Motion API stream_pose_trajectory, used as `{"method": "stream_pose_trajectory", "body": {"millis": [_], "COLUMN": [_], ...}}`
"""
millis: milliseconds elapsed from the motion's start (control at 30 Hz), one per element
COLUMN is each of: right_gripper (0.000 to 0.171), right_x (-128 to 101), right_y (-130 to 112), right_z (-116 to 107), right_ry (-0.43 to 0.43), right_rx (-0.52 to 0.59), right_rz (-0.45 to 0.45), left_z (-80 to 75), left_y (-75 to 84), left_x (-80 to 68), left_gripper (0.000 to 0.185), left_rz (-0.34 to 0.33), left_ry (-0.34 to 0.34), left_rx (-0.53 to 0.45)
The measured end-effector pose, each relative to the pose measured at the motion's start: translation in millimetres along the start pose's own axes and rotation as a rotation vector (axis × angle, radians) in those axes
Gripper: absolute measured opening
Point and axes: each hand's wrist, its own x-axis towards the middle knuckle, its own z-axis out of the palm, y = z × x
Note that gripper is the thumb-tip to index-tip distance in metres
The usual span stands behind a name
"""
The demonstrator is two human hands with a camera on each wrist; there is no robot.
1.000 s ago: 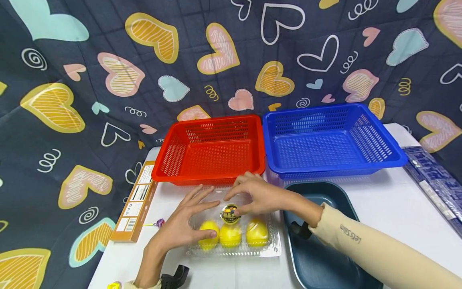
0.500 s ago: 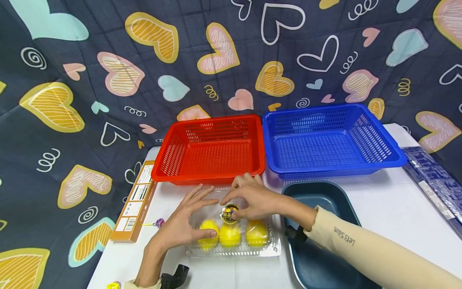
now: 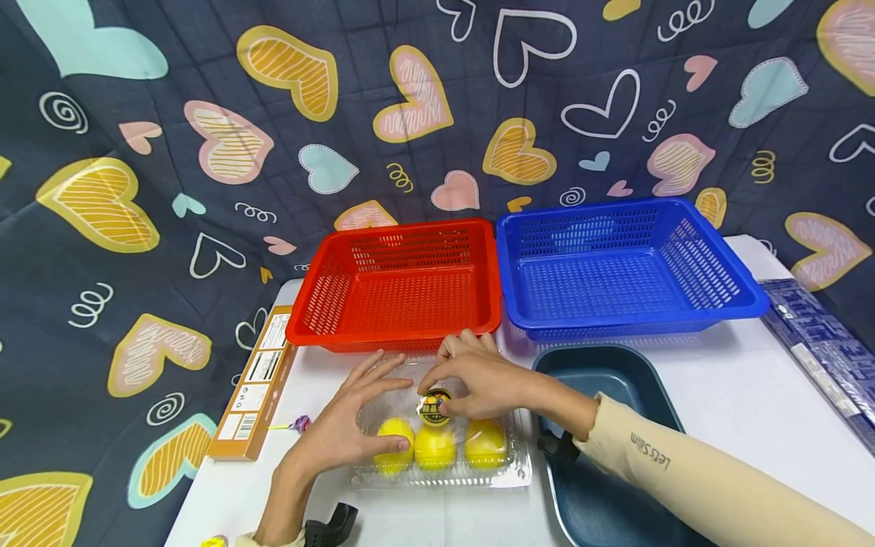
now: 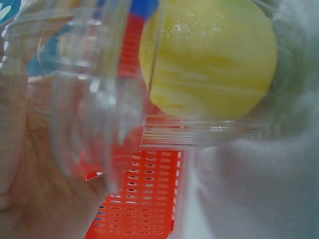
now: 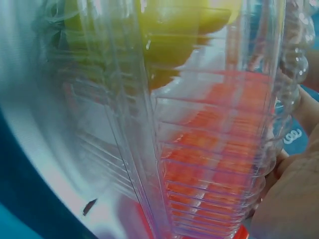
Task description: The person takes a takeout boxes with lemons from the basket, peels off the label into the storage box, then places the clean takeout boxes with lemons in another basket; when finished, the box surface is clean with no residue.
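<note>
a: what's the left hand (image 3: 342,425) doing?
b: fingers spread and nearly straight, lying against the left side of the clear clamshell box (image 3: 444,441) — no curl round it that i can see.
a: and the right hand (image 3: 478,376)?
b: on the box's lid from the far side, thumb and forefinger drawn together at the round sticker (image 3: 434,406). fingers bent; whether it truly pinches the lid i cannot tell.
a: where does the box sit?
b: on the white counter (image 3: 738,395), near its front edge, with three yellow fruits (image 3: 437,444) in a row inside.
a: around it?
b: red basket (image 3: 403,285) just behind, blue basket (image 3: 622,262) beside that — touching it. dark teal tray (image 3: 601,486) just right of the box, under the right forearm. an orange carton (image 3: 256,384) lies at the counter's left edge.
</note>
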Motion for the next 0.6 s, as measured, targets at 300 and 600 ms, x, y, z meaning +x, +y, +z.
{"method": "stream_pose_trajectory", "body": {"millis": [300,600], "right_gripper": [0.03,0.028], "right_x": [0.0,0.0], "right_y": [3.8,8.3], "right_z": [-1.2,-2.6], "right_ry": [0.007,0.019], "right_rx": [0.101,0.21], "right_rz": [0.008,-0.027], "left_z": [0.2,-0.1], "left_y": [-1.6,-3.2], "left_x": [0.2,0.3], "left_gripper": [0.072,0.072], "left_rz": [0.011,0.005], "left_ry": [0.005,0.008], "left_rx": [0.006,0.005]}}
